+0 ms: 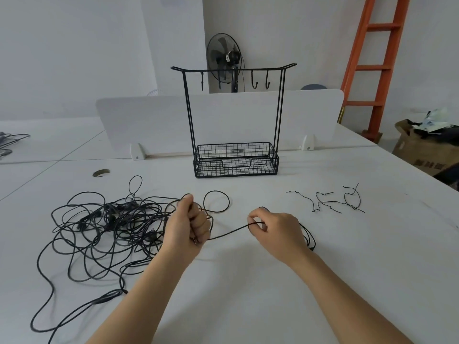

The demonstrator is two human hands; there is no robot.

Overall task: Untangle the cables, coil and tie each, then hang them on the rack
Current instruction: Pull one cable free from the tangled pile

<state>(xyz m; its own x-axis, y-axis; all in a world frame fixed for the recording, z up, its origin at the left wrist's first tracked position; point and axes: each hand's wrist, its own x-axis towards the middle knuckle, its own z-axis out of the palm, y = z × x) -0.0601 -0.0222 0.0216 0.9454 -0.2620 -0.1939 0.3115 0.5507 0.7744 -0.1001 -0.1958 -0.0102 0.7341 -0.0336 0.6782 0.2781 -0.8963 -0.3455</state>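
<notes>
My left hand (191, 224) is balled up around a few loops of black cable (228, 233). My right hand (275, 232) pinches that same strand between thumb and forefinger, so it runs nearly straight between them over the middle of the worktop (248, 306). The big tangle (111, 219) sprawls toward the left edge, right up against my left hand. The wire rack (234, 120) stands at the far edge, and the twist ties (332, 199) lie toward the right.
</notes>
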